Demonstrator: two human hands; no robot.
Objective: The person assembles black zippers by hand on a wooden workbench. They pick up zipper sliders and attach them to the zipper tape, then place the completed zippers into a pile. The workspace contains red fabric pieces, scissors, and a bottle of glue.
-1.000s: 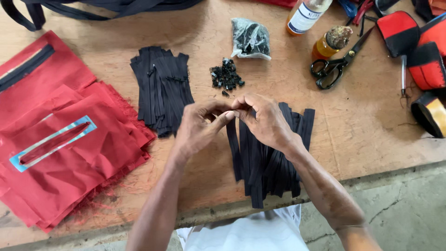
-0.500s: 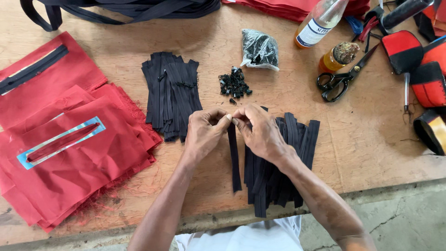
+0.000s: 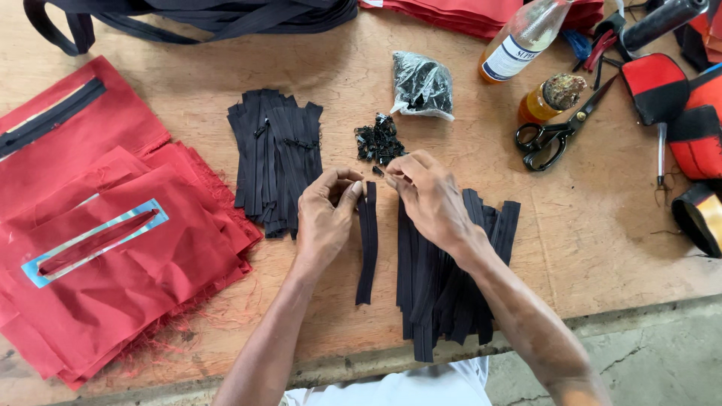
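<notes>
Left hand (image 3: 325, 214) is pinching the black zipper strip (image 3: 367, 248); right hand (image 3: 429, 195) is pinching a small slider (image 3: 378, 171). Misaligned feeding risks jamming or dropping it.

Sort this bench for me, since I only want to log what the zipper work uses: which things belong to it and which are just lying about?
In use:
left hand and right hand, holding the single black zipper strip
small black sliders heap
uncut-looking strip pile
second strip pile
bag of sliders

Lying about:
scissors
clear bottle
amber jar
red fabric panels
black straps
</notes>
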